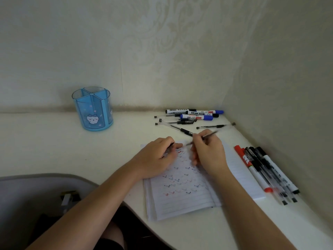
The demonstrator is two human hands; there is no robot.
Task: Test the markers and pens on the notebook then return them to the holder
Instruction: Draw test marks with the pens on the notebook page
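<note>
An open lined notebook (187,197) lies on the white desk, its page covered with small check marks in several colours. My right hand (209,152) grips a thin pen (210,135) over the top of the page, tip pointing down-left. My left hand (158,156) rests on the notebook's upper left and holds a small dark pen cap (170,146). The blue see-through holder (93,109) stands empty at the back left. A pile of markers and pens (191,117) lies at the back. Another row of pens and markers (266,174) lies right of the notebook.
The desk (54,141) meets patterned walls behind and on the right, forming a corner. A single pen (212,126) lies apart near that corner. A grey chair (36,192) sits at the lower left, beside the curved desk edge.
</note>
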